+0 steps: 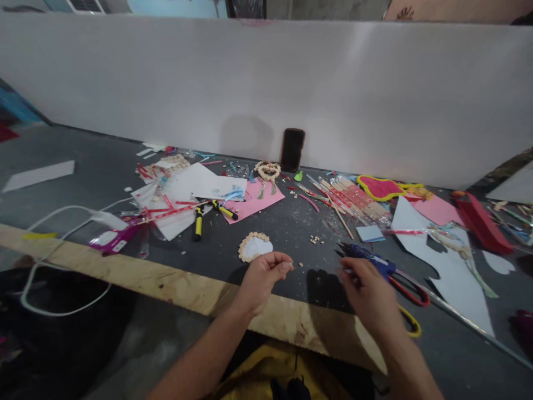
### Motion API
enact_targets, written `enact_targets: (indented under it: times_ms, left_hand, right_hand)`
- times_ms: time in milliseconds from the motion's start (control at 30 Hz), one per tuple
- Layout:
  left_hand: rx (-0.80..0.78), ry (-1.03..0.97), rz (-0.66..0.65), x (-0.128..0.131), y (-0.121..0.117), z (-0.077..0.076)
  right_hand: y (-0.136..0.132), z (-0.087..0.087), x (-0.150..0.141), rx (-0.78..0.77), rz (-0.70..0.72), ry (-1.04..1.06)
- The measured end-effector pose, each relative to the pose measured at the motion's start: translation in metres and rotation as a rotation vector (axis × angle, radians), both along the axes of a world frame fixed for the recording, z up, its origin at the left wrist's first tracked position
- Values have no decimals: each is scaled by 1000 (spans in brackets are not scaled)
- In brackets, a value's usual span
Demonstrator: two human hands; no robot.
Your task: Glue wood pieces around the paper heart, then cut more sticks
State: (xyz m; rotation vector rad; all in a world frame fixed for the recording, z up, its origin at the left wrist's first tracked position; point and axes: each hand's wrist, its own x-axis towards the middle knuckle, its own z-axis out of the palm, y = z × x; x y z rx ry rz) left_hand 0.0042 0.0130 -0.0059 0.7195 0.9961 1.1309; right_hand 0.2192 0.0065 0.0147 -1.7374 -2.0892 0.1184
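Observation:
My left hand [265, 278] is closed in a pinch over the near edge of the table, with a tiny pale bead [291, 266] at the fingertips. Just behind it lies a white paper cutout [260, 247] rimmed with beige beads [245, 253], partly hidden by the hand. Loose beads [316, 240] are scattered a little farther back. My right hand [368, 291], slightly blurred, hovers by a dark blue tool with a black tip [375, 260]; whether it touches the tool I cannot tell. Scissors with red and yellow handles [410, 291] lie beside that hand.
A phone [292, 150] leans on the white partition [166, 83]. Yellow-handled pliers [199, 223] and a purple glue gun [114, 238] with a white cable [62, 239] lie left. Wrapped sticks [358, 197], pink paper [258, 203], white paper [462, 289] and a red box [485, 222] crowd the table.

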Motion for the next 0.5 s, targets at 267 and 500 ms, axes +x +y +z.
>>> enact_targets:
  times_ms: [267,500]
  left_hand:
    - [46,-1,-4,-6,-4,-1]
    - [35,-3,-19,-3,-4,-6]
  right_hand:
    - [12,-26,-62,-121,59,-64]
    - [13,-24,-62,-154,62,12]
